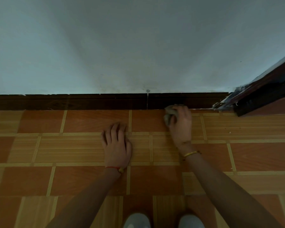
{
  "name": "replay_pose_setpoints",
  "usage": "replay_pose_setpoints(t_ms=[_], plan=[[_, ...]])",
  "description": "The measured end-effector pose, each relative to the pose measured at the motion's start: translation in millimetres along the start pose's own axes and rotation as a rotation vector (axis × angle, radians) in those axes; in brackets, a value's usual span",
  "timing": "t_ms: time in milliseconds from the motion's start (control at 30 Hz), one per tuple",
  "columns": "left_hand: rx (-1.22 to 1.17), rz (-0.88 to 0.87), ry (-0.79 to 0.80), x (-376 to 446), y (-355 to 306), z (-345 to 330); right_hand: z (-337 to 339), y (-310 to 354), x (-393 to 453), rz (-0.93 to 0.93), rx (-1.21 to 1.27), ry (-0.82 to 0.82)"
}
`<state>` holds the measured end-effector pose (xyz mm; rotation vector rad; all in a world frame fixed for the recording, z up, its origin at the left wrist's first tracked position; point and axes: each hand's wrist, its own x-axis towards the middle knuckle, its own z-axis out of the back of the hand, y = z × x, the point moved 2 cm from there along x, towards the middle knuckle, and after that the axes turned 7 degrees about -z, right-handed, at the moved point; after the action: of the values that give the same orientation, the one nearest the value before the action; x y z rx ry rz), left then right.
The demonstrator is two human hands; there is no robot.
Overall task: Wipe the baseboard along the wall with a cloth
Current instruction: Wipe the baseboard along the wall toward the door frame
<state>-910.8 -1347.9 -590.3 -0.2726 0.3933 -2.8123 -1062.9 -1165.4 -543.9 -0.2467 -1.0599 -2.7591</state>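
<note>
A dark brown baseboard (pixel 89 102) runs along the foot of the pale wall, with a thin vertical joint near its middle. My right hand (pixel 181 124) is closed around a bunched grey cloth (pixel 169 113) and presses it against the bottom of the baseboard, right of the joint. Most of the cloth is hidden under my fingers. My left hand (pixel 116 142) lies flat on the tiled floor with its fingers apart, holding nothing, left of and nearer to me than the right hand.
A dark door frame (pixel 260 94) with white paint smears stands at the right end of the baseboard. The floor (pixel 56 153) is orange and tan tile. The tips of my two grey shoes (pixel 163 221) show at the bottom edge.
</note>
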Motion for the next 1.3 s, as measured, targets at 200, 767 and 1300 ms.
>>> replay_pose_setpoints(t_ms=[200,767,1300], plan=[[-0.002,0.002,0.001,-1.2,-0.7,-0.6,10.5,-25.9,5.1,-0.185,-0.045,-0.062],[-0.118,-0.161,0.027,9.2,-50.7,-7.3,64.6,-87.2,24.3,-0.124,-0.214,-0.009],[-0.017,-0.19,0.105,15.9,-78.7,-28.9,52.1,-62.8,13.7,0.027,-0.167,0.118]])
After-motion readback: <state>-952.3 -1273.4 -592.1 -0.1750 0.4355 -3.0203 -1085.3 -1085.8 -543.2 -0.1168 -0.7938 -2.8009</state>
